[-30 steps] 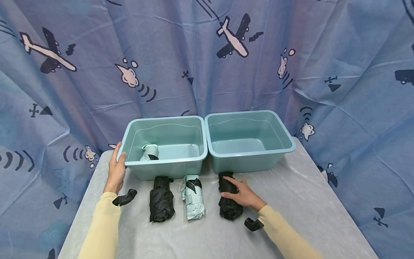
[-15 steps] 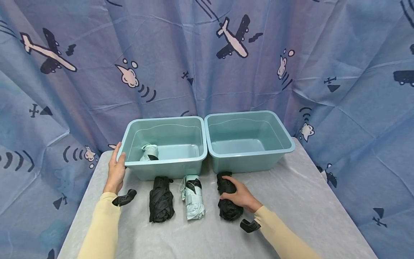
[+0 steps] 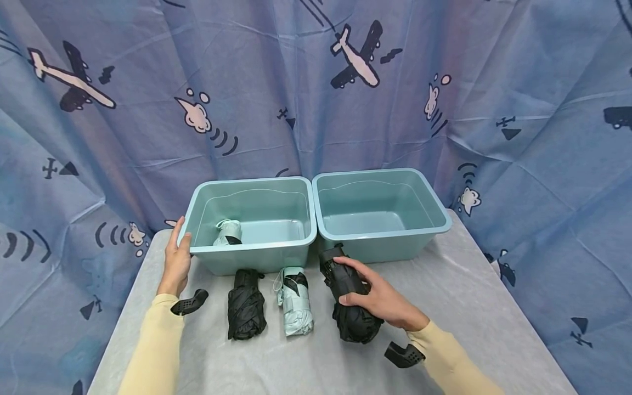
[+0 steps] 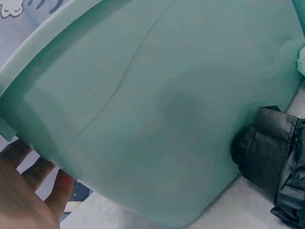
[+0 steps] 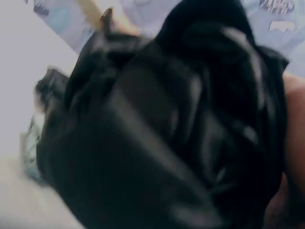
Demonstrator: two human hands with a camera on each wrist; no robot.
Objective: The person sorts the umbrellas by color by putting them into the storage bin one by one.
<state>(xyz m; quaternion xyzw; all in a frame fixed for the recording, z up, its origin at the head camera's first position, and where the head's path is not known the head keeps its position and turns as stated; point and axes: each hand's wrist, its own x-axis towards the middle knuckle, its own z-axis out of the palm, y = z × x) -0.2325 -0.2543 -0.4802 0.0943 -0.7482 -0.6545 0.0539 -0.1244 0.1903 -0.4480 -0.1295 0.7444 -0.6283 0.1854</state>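
Two long, pale yellow sleeves, the left sleeve [image 3: 155,343] and the right sleeve [image 3: 451,359], plain and fairly smooth, each reaching to the wrist. Beyond them, the left hand [image 3: 176,266] and right hand [image 3: 380,293] are bare. At each wrist sits a small, curved black device: the left device [image 3: 190,302] has a face dotted with tiny marks; the right device [image 3: 405,355] looks chunky, with rounded edges.

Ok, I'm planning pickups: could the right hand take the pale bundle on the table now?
Probably not: the right hand grips a black bundle, though nothing covers the pale bundle.
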